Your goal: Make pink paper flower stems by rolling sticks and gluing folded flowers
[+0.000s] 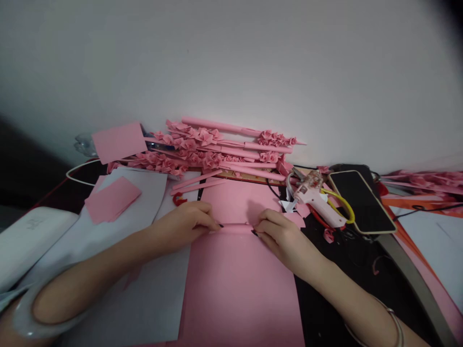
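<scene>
A rolled pink paper tube [236, 228] lies crosswise over a large pink paper sheet [242, 289]. My left hand [193, 221] pinches the tube's left end between thumb and fingers. At the right end, the fingers of my right hand [280, 236] are closed on the same tube. Both ends of the tube are partly hidden by my fingertips. Just beyond the hands, two thin pink paper sticks [198, 182] lie near the top of the sheet.
Pink folded-paper flowers [202, 137] on paper stems are heaped along the wall. Right of the sheet are a glue gun [320, 202], yellow-handled scissors [342, 205] and a phone [361, 201]. White sheets [144, 299] and small pink paper pieces [114, 198] lie left, beside a white device [36, 236].
</scene>
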`<state>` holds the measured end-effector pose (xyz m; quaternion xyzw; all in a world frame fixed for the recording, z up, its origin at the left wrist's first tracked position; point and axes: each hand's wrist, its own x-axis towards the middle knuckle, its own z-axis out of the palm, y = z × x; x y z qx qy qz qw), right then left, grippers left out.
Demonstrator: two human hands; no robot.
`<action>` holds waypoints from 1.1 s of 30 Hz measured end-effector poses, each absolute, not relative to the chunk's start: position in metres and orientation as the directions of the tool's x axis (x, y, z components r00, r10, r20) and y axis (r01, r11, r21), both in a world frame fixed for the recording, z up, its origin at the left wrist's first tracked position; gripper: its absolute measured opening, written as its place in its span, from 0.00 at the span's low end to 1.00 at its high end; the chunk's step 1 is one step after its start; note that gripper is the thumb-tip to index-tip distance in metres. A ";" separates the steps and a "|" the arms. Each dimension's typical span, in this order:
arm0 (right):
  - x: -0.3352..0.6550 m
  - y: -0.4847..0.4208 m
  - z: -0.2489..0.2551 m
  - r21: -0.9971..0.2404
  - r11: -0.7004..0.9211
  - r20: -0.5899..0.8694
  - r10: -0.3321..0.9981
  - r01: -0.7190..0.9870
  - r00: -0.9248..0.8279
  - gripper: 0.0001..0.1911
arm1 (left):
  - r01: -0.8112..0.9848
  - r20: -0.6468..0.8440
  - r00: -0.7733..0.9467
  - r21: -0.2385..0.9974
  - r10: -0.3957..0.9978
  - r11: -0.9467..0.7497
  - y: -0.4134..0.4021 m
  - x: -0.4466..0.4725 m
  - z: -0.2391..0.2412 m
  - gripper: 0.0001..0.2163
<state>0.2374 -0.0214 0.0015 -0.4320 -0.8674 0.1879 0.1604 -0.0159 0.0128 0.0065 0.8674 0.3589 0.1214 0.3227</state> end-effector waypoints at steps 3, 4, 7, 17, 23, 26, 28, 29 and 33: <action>0.238 -0.021 0.002 -0.462 0.558 0.110 0.807 0.689 -0.580 0.10 | 0.555 -0.038 0.701 0.656 0.712 -0.512 0.013 -0.015 0.007 0.12; 0.239 -0.021 0.002 -0.462 0.558 0.110 0.808 0.690 -0.579 0.10 | 0.557 -0.043 0.699 0.660 0.714 -0.505 0.012 -0.016 0.007 0.12; 0.240 -0.020 0.002 -0.460 0.550 0.119 0.816 0.697 -0.565 0.09 | 0.546 -0.041 0.699 0.675 0.714 -0.496 0.013 -0.017 0.005 0.12; 0.240 -0.015 0.001 -0.503 0.495 0.102 0.848 0.708 -0.520 0.06 | 0.537 -0.053 0.713 0.682 0.699 -0.497 0.018 -0.020 0.005 0.09; 0.241 -0.018 0.002 -0.541 0.474 0.082 0.852 0.695 -0.517 0.04 | 0.616 -0.136 0.687 0.630 0.714 -0.473 0.013 -0.017 0.016 0.07; 0.241 -0.019 0.003 -0.540 0.495 0.084 0.837 0.681 -0.541 0.07 | 0.605 -0.132 0.696 0.636 0.705 -0.479 0.011 -0.016 0.017 0.07; 0.240 -0.020 0.005 -0.526 0.506 0.083 0.830 0.683 -0.551 0.08 | 0.581 -0.119 0.716 0.647 0.688 -0.494 0.010 -0.016 0.017 0.06; 0.240 -0.020 0.006 -0.522 0.508 0.087 0.831 0.685 -0.550 0.08 | 0.572 -0.109 0.724 0.648 0.681 -0.504 0.010 -0.016 0.018 0.06; 0.241 -0.020 0.009 -0.545 0.522 0.157 0.832 0.656 -0.531 0.07 | 0.564 -0.060 0.702 0.654 0.709 -0.503 0.009 -0.016 0.019 0.06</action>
